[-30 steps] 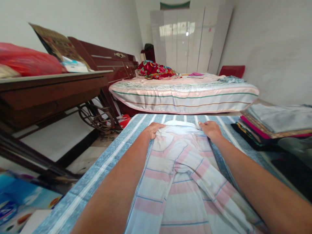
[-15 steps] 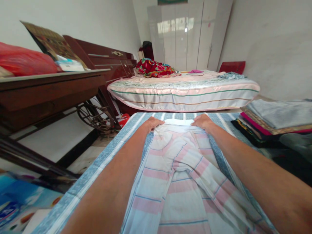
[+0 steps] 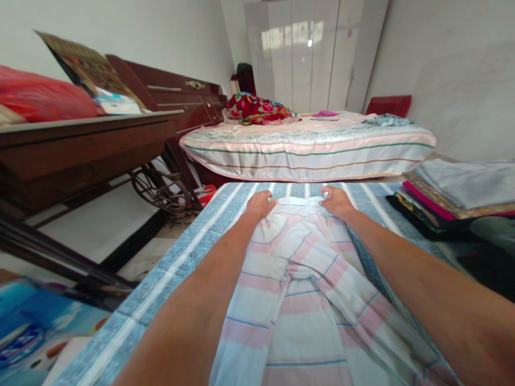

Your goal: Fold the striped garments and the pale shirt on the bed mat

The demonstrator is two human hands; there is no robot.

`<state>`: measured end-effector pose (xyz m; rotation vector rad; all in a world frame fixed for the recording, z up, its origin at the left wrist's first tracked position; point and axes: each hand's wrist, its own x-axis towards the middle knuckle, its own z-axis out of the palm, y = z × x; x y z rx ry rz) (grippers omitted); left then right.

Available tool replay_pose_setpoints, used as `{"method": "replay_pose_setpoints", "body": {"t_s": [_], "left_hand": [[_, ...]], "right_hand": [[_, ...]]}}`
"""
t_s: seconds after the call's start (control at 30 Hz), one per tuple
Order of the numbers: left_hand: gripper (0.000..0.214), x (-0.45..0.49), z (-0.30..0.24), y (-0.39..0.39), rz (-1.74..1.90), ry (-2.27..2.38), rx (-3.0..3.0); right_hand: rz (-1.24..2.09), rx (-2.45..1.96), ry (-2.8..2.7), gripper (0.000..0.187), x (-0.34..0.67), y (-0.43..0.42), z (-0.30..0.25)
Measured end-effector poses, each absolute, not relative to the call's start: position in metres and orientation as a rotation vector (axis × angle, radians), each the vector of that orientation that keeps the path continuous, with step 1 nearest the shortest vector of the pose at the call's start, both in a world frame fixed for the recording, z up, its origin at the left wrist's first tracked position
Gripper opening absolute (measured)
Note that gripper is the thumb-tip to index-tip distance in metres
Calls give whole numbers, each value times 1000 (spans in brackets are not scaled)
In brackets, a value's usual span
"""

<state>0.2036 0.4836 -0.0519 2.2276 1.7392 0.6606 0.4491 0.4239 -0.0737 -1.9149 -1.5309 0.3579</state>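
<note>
Striped pink-and-white trousers (image 3: 298, 230) with blue lines lie spread out on the blue striped cloth (image 3: 161, 273), waistband at the far end and legs toward me. My left hand (image 3: 259, 205) is closed at the left corner of the white waistband, its thumb on the fabric. At the opposite corner my right hand (image 3: 337, 202) is curled the same way, its index finger lifted apart from the thumb. Some fingertips are hidden. Creases run around the crotch, and one leg slants to the right.
Folded clothes (image 3: 462, 187) are stacked at the right. Beyond stands a bed (image 3: 306, 155) with a red floral bundle (image 3: 259, 109). To the left are a treadle sewing table (image 3: 88, 136), a red plastic bag (image 3: 44, 96) and a blue printed package (image 3: 40, 327).
Both hands have shifted slightly along the waistband, index fingers now raised from the thumbs. The white waistband shows narrower and a bit crumpled. My view has moved slightly.
</note>
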Motion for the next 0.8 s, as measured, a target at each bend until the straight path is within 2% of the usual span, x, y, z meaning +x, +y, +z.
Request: {"method": "replay_pose_setpoints", "body": {"t_s": [0.1, 0.33, 0.43, 0.63, 0.8], "left_hand": [[29, 209, -50, 482, 647, 1802, 2262], [29, 189, -18, 468, 715, 1820, 2315], [20, 177, -9, 455, 585, 1659, 2395], [26, 182, -12, 441, 263, 1502, 2516], [24, 202, -12, 443, 191, 1607, 2550]], "right_hand": [[323, -1890, -1520, 41, 449, 425, -71], [357, -1787, -1456, 30, 464, 396, -56], [484, -1671, -1533, 31, 467, 375, -58], [711, -1508, -1696, 41, 470, 357, -64], [605, -1622, -1667, 26, 471, 362, -71]]}}
